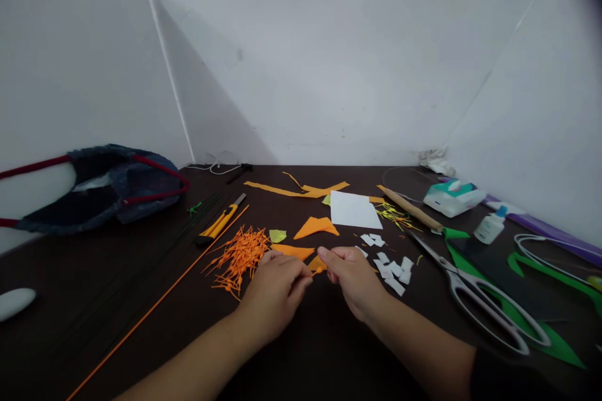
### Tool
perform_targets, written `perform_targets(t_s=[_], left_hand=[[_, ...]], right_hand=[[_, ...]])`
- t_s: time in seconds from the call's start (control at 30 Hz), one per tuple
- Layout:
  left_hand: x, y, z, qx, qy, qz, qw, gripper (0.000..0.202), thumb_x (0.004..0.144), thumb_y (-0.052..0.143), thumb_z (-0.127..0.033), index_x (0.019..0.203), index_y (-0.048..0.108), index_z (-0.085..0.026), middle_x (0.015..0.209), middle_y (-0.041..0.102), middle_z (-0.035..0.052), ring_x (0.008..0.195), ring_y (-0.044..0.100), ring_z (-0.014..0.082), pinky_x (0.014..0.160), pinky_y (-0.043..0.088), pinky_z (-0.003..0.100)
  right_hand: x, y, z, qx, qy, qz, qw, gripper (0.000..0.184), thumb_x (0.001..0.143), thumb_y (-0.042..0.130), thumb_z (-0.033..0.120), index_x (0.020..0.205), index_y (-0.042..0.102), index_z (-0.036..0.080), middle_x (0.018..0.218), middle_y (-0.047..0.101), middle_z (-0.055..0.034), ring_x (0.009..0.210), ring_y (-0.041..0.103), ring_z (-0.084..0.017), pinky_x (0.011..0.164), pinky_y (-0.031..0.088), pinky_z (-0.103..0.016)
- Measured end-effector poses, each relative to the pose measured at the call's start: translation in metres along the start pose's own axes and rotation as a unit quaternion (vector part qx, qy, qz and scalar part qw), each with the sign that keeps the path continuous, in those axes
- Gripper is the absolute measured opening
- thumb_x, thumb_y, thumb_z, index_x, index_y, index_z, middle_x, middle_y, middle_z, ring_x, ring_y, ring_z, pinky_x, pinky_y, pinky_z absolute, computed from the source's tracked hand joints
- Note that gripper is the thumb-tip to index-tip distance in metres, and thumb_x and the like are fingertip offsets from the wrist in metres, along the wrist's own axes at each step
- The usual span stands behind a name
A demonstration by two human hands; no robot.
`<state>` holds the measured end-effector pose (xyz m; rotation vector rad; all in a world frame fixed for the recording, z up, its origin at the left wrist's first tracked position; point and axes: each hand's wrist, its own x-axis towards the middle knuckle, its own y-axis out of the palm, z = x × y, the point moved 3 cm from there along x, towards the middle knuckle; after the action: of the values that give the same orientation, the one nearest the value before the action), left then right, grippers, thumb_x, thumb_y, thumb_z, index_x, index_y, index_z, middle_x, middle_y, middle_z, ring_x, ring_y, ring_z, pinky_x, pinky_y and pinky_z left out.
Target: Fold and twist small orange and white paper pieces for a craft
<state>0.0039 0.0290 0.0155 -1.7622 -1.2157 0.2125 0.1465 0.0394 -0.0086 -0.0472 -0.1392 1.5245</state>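
Orange strip (318, 271), small, just below the centre of the frame, between the two hands, over the dark counter (329, 351). Long axis runs roughly sideways, rising a little to the right. Left hand (278, 282) nearer: thumb and finger pinch the strip's left end. Right hand (348, 277) just beside, thumb against curled fingers; cannot tell if it grips anything. Pile of orange strips (244, 252) left of the left hand.
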Motion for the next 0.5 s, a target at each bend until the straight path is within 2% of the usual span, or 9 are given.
perform_targets(t_s=[0.1,0.17,0.27,0.33,0.4,0.5], left_hand=[[-0.0010,-0.0005,-0.0006,0.020,0.021,0.009,1.000,0.013,0.078,0.048,-0.017,0.071,0.057,-0.022,0.065,0.060,-0.0016,0.064,0.051,0.0154,0.079,0.029,0.034],[-0.0009,-0.0021,-0.0001,0.008,0.000,0.013,1.000,0.013,0.078,0.049,-0.018,0.067,0.057,-0.021,0.063,0.059,-0.0018,0.064,0.051,0.0157,0.077,0.030,0.033],[-0.0002,-0.0039,0.0018,-0.049,-0.064,0.034,0.996,0.016,0.077,0.049,-0.022,0.063,0.056,-0.019,0.062,0.058,-0.0014,0.064,0.051,0.0158,0.067,0.034,0.028],[0.0002,-0.0042,0.0030,-0.104,-0.103,0.050,0.988,0.018,0.078,0.048,-0.024,0.062,0.055,-0.018,0.062,0.057,-0.0013,0.062,0.051,0.0150,0.061,0.035,0.025],[0.0004,-0.0041,0.0036,-0.149,-0.125,0.061,0.979,0.021,0.078,0.047,-0.026,0.061,0.055,-0.017,0.061,0.057,-0.0016,0.061,0.051,0.0143,0.059,0.036,0.023],[0.0005,-0.0038,0.0039,-0.178,-0.141,0.068,0.972,0.020,0.077,0.048,-0.027,0.061,0.056,-0.017,0.060,0.056,-0.0023,0.061,0.050,0.0138,0.060,0.036,0.022]], right_hand=[[0.0010,-0.0018,-0.0004,-0.004,0.001,-0.009,1.000,0.050,0.075,0.051,0.048,0.037,0.038,0.018,0.038,0.033,0.0048,0.041,0.030,-0.009,0.046,0.026,-0.025],[0.0018,-0.0037,0.0009,-0.001,-0.013,0.006,1.000,0.047,0.076,0.049,0.048,0.041,0.046,0.017,0.041,0.038,0.0033,0.043,0.034,-0.009,0.046,0.027,-0.025],[0.0034,-0.0048,0.0021,0.075,-0.040,0.091,0.992,0.026,0.075,0.054,0.040,0.072,0.063,0.016,0.056,0.050,0.0010,0.052,0.043,-0.011,0.051,0.033,-0.024],[0.0044,-0.0055,0.0017,0.136,-0.053,0.146,0.978,0.022,0.070,0.062,0.031,0.089,0.062,0.020,0.067,0.055,0.0007,0.058,0.047,-0.011,0.057,0.037,-0.025],[0.0060,-0.0073,0.0007,0.159,-0.062,0.158,0.973,0.020,0.065,0.066,0.022,0.085,0.063,0.021,0.071,0.057,0.0008,0.061,0.049,-0.011,0.061,0.038,-0.026],[0.0079,-0.0101,0.0010,0.134,-0.078,0.133,0.979,0.005,0.064,0.065,0.020,0.069,0.064,0.020,0.068,0.059,0.0010,0.062,0.050,-0.012,0.063,0.039,-0.027]])
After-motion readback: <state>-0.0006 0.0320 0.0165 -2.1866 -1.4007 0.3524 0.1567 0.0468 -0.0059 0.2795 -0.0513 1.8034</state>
